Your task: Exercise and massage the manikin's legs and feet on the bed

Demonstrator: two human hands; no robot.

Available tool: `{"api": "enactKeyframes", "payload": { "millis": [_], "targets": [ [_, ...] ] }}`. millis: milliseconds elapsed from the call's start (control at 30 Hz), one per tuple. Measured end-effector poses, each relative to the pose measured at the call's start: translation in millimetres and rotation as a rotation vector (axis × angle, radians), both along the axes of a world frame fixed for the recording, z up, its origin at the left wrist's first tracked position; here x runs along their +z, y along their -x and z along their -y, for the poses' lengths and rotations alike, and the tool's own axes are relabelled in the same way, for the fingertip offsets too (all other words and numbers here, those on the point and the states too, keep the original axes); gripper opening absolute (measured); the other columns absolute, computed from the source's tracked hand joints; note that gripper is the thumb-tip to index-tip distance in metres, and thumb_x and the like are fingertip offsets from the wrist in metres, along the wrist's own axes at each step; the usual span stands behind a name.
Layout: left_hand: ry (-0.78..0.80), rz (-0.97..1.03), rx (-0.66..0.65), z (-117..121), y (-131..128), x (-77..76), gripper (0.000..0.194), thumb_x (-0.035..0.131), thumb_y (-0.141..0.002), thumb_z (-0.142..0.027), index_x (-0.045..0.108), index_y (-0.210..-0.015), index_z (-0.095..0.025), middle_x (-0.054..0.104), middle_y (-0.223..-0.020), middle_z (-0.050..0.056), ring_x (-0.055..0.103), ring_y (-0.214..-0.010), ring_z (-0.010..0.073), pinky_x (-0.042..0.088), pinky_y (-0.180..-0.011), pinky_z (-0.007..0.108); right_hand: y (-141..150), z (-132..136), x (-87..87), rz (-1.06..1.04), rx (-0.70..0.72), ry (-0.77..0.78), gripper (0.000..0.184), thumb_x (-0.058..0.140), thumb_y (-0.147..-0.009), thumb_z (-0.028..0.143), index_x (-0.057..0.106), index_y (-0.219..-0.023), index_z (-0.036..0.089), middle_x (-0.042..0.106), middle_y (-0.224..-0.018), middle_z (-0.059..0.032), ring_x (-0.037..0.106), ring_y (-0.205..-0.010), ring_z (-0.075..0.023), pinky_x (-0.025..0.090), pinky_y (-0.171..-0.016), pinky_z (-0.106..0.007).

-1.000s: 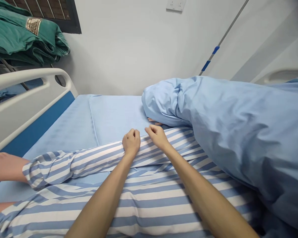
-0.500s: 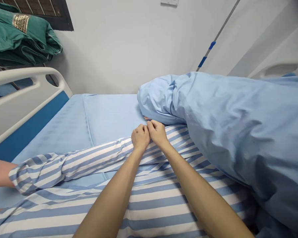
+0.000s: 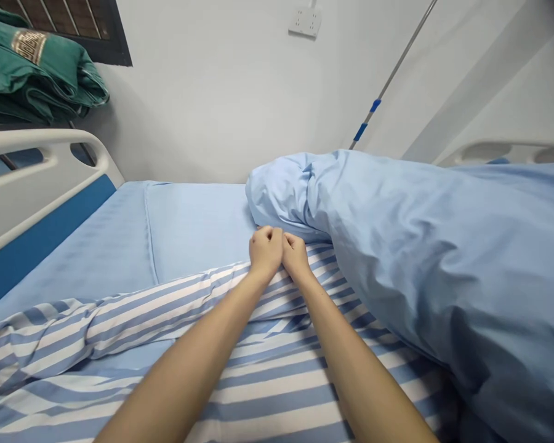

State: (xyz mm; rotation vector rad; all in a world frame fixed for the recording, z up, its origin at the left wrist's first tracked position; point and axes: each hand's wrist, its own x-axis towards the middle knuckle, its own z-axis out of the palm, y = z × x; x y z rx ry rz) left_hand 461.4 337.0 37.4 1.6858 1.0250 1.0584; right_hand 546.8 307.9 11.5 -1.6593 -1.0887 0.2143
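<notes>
A blue-and-white striped pyjama garment (image 3: 268,375) is worn by a person lying across the bed in front of me, one sleeve (image 3: 101,320) stretched out to the left. My left hand (image 3: 264,248) and my right hand (image 3: 295,253) sit side by side, knuckles touching, both closed on the striped cloth at its far edge. Just beyond them lies a bunched light blue duvet (image 3: 425,246), which covers the person to the right.
The light blue bed sheet (image 3: 184,227) lies beyond the garment. A white and blue bed rail (image 3: 41,197) stands at left, with folded green cloth (image 3: 37,74) above it. A pole (image 3: 388,80) leans on the white wall, near a socket (image 3: 305,22).
My left hand has slid right until it touches my right hand, and both moved up to the duvet's edge. The bare arm at the far left has gone out of view.
</notes>
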Motion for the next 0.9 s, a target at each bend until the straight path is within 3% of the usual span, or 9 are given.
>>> {"api": "enactKeyframes", "payload": {
  "millis": [100,300,367,500,600,700,900],
  "targets": [
    [0.024,-0.097,0.023,3,-10,-9.8,0.030,0.039,-0.080,-0.028,0.045,-0.052,-0.019,0.051,-0.053,-0.001,0.043,-0.056,0.0112,0.030,-0.055,0.023,0,3,8.4,-0.019,-0.025,-0.002,0.034,0.040,-0.080,0.038,0.033,-0.051,0.021,0.034,-0.048,0.0047,0.032,-0.050,-0.0105,0.025,-0.049,-0.024],
    [-0.032,-0.278,0.004,4,-9,-24.4,0.031,0.042,-0.078,-0.030,0.043,-0.049,-0.020,0.055,-0.055,0.001,0.043,-0.056,0.0130,0.028,-0.055,0.025,-7,20,32.7,0.500,-0.288,-0.013,0.032,0.039,-0.084,0.035,0.038,-0.055,0.021,0.041,-0.049,0.0014,0.033,-0.048,-0.0120,0.022,-0.052,-0.027],
    [-0.036,-0.269,0.001,5,-9,-23.0,0.030,0.043,-0.077,-0.030,0.041,-0.049,-0.020,0.052,-0.053,0.000,0.042,-0.055,0.0125,0.027,-0.055,0.025,-18,20,28.5,0.501,-0.336,-0.017,0.033,0.037,-0.085,0.036,0.037,-0.055,0.021,0.042,-0.049,0.0007,0.034,-0.049,-0.0124,0.022,-0.052,-0.027],
    [-0.018,-0.214,-0.037,7,-8,-22.0,0.027,0.045,-0.074,-0.028,0.041,-0.049,-0.020,0.047,-0.050,-0.002,0.040,-0.054,0.0115,0.027,-0.054,0.025,-37,15,5.9,0.297,-0.320,0.066,0.035,0.034,-0.083,0.039,0.035,-0.052,0.022,0.043,-0.048,0.0001,0.036,-0.049,-0.0133,0.025,-0.049,-0.027],
    [0.028,-0.123,-0.109,0,11,-26.9,0.027,0.045,-0.073,-0.027,0.040,-0.048,-0.019,0.041,-0.047,-0.004,0.039,-0.053,0.0103,0.027,-0.053,0.023,-39,11,-0.7,0.281,-0.325,0.081,0.034,0.038,-0.080,0.041,0.037,-0.050,0.024,0.043,-0.047,-0.0009,0.037,-0.050,-0.0154,0.027,-0.049,-0.029],
    [0.047,-0.133,-0.048,-17,68,-35.3,0.029,0.043,-0.073,-0.029,0.039,-0.046,-0.019,0.035,-0.044,-0.005,0.037,-0.051,0.0095,0.025,-0.051,0.023,-36,11,2.4,0.273,-0.304,0.049,0.035,0.038,-0.078,0.041,0.035,-0.047,0.025,0.040,-0.044,-0.0015,0.036,-0.049,-0.0164,0.027,-0.049,-0.031],
    [0.015,-0.242,0.270,-54,269,-32.7,0.032,0.044,-0.072,-0.038,0.037,-0.047,-0.019,0.036,-0.045,-0.005,0.036,-0.051,0.0094,0.028,-0.052,0.022,-40,11,-2.8,0.258,-0.333,0.114,0.034,0.039,-0.078,0.041,0.037,-0.050,0.022,0.042,-0.048,-0.0005,0.034,-0.048,-0.0137,0.024,-0.049,-0.029]
  ]
}}
